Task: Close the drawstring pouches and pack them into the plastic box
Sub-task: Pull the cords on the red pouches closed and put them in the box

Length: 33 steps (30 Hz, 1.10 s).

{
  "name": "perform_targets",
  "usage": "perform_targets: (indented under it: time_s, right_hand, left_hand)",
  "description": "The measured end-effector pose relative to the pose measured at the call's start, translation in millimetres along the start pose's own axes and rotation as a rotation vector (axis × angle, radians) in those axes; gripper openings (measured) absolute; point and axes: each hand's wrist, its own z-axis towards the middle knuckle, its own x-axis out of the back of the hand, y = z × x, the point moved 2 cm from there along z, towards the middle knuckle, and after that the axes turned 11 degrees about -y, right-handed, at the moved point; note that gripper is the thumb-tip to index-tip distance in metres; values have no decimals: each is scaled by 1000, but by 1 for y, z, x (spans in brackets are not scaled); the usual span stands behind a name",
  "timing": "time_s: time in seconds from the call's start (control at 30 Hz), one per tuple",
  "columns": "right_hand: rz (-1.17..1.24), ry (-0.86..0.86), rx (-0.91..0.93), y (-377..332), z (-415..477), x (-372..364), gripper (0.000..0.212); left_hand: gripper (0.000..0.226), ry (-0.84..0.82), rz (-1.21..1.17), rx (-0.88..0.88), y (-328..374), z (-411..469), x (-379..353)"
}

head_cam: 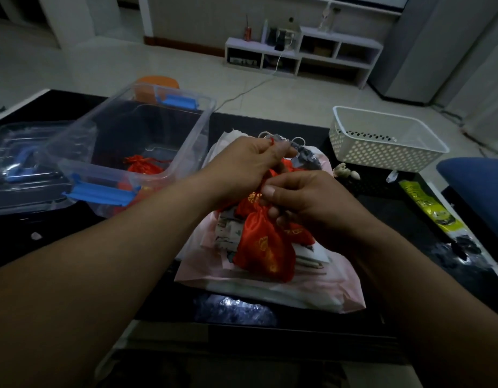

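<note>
The left hand's [247, 163] fingers pinch a red cord [272, 142]. The right hand's [303, 200] fingers pinch the mouth of a red drawstring pouch [266, 247] over a pink bag [270, 284] on the dark worktop [382, 208]. 1 second red pouch [142, 165] lies in the clear plastic box [186, 130], left.

The left hand [242, 163] and right hand [306, 200] hide the mouth of the red pouch [250, 200] between them.

Red pouch [263, 247] (gold print), blue latches [100, 194]
</note>
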Motion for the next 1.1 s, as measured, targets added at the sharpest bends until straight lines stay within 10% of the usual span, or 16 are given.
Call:
perform_targets:
  time_s: [1.1]
  right_hand:
    - [29,188,11,2,-3,26,5]
  left_hand:
    - [17,-113,587,19,6,-6,-3]
